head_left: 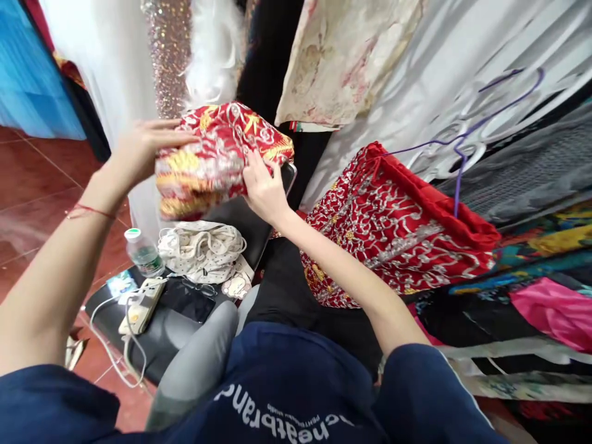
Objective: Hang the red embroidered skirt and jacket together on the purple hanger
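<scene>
A folded red garment [217,157] with silver and gold embroidery is between my two hands, above the far end of a black bench. My left hand [160,140] grips its left side, fingers stretched across the top and thumb hidden. On the near right side, my right hand [266,188] has its fingers bent against the cloth. The lower left of the garment is blurred. To my right, a matching red embroidered skirt [383,228] hangs by its waistband from a purple hanger [457,145].
On the bench [252,225] lie a white dotted cloth bag [203,250], a dark phone [187,299], a power strip [143,308] with white cables and a water bottle [144,253]. Hanging clothes, including a stained cream cloth [346,61], line the far side. Folded fabrics [531,246] are stacked at right.
</scene>
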{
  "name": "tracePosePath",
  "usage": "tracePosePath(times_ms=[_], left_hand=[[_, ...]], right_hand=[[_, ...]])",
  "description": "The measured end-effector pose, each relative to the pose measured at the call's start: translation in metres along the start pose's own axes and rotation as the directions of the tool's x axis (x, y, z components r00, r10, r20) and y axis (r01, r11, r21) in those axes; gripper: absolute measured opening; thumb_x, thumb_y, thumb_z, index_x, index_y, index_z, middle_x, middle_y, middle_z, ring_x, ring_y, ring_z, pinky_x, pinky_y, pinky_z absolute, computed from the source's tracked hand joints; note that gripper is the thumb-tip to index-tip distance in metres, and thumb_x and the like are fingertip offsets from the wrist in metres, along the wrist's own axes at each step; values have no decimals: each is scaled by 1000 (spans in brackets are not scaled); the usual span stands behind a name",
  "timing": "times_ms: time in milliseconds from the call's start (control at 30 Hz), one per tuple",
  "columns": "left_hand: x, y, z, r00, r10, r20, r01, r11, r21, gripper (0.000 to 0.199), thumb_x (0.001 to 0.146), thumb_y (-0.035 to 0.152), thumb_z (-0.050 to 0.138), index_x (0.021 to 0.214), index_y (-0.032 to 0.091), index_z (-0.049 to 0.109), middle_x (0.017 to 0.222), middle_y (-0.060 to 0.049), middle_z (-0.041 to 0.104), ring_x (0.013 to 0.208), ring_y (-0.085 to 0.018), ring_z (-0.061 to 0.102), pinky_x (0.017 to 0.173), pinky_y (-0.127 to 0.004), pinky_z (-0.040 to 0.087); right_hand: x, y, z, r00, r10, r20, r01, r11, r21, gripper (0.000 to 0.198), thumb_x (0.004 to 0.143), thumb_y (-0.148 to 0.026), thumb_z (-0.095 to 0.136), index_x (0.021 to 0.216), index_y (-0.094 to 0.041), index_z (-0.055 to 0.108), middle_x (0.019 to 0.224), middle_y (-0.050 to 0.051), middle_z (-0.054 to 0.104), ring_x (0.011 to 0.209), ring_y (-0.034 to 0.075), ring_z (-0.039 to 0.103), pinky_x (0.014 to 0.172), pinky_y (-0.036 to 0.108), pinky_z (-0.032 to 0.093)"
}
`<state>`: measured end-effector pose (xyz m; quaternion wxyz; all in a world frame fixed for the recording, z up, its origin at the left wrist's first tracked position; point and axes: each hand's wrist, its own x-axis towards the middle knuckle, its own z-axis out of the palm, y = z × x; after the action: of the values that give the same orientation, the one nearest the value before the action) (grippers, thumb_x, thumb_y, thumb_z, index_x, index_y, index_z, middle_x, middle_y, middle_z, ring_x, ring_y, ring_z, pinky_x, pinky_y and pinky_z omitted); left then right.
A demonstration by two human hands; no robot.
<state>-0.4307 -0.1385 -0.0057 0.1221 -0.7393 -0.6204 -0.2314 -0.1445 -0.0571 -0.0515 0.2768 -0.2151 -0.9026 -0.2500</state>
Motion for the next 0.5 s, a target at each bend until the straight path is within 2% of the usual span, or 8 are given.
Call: tracePosePath(times_ms=[67,133,233,300,333,400,467,500], left_hand=[[-35,9,20,992,130,-4,-129,991,36,60,97,19,14,133,-12,50,148,-18,53,150,-30,31,112,-58,31],[-72,23,50,992,124,8,-124,992,31,53,97,11,24,141,-6,47,155,-20,45,152,-32,30,113,-61,32],[-140,56,107,992,-127,-19,126,991,-36,52,95,25,47,143,8,51,148,-20,53,140,-31,50,112,-52,44],[-192,83,149,949,-313,25,314,942,-122,41,97,33,44,130,15,60,126,-16,66,119,-29,64,102,-46,53],[-218,97,168,936,-338,100,351,917,-189,37,98,35,41,121,17,63,118,-14,68,111,-27,67,98,-44,55],[-264,123,201,908,-371,195,415,861,-292,37,97,38,39,113,17,65,121,-16,66,117,-28,64,104,-43,51],[-300,145,226,832,-538,137,555,802,-221,46,96,40,41,125,11,60,138,-24,56,135,-36,51,111,-52,42],[-313,154,236,786,-610,97,617,767,-176,54,96,43,42,134,7,55,150,-28,45,146,-39,38,116,-57,35]], right_hand=[[-13,-13,17,992,-55,116,63,996,-64,29,103,-17,32,113,-11,58,152,27,48,148,32,41,120,58,37],[-23,-17,32,980,-79,185,98,990,-100,28,102,-14,32,107,-9,59,151,29,48,146,31,43,121,55,38],[-29,-19,47,981,-48,186,67,993,-97,26,101,-11,35,101,-9,61,149,31,49,144,32,45,121,51,40],[-30,-21,52,988,-23,150,34,997,-72,27,101,-10,35,101,-9,62,147,30,51,143,32,46,119,52,43],[-30,-22,53,992,-17,128,25,998,-58,28,102,-10,34,101,-9,63,147,29,52,143,32,46,117,54,44],[-31,-23,55,996,-16,91,20,999,-37,32,102,-11,32,103,-10,64,147,27,53,143,32,46,116,57,46],[-32,-24,56,996,-15,86,19,999,-40,33,102,-11,31,105,-10,64,148,27,52,144,32,45,116,58,45],[-33,-24,56,995,-14,95,19,999,-50,33,102,-10,32,105,-9,64,149,28,51,145,32,44,118,56,44]])
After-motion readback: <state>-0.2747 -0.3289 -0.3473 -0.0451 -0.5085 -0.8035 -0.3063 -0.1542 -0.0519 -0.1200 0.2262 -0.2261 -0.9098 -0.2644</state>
